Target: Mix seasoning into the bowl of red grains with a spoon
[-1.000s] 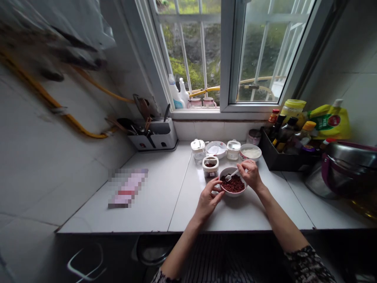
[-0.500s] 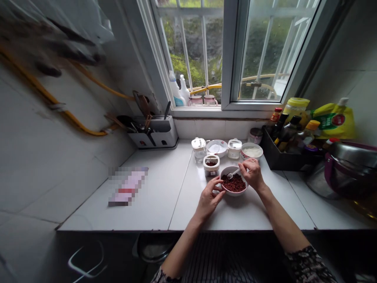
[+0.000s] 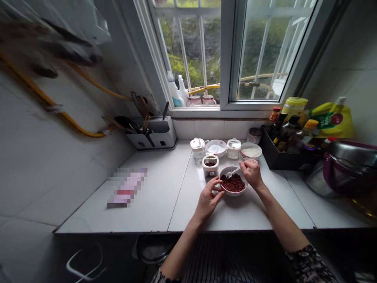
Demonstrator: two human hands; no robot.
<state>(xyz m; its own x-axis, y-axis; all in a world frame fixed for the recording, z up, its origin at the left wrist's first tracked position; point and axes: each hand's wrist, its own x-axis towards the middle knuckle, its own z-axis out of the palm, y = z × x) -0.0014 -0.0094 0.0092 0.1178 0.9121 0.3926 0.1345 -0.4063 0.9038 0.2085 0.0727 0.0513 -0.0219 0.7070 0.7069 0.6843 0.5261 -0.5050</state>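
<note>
Near the front edge of the white, smooth counter (image 3: 153, 204), a round white bowl (image 3: 233, 192) of dark red bits is kept from sliding by the left hand (image 3: 208, 198), fingers curled on its side. A small white spoon (image 3: 231, 173) is pinched by thumb and fingers of the right hand (image 3: 251, 174), its tip over the bowl. Just behind, a little jar (image 3: 210, 165) is set. Farther back, by the wall, more small white pots (image 3: 216, 148) are lined up.

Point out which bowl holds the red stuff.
The bowl between the hands, with the spoon in it. The two bowls by the wall hold white contents.
</note>
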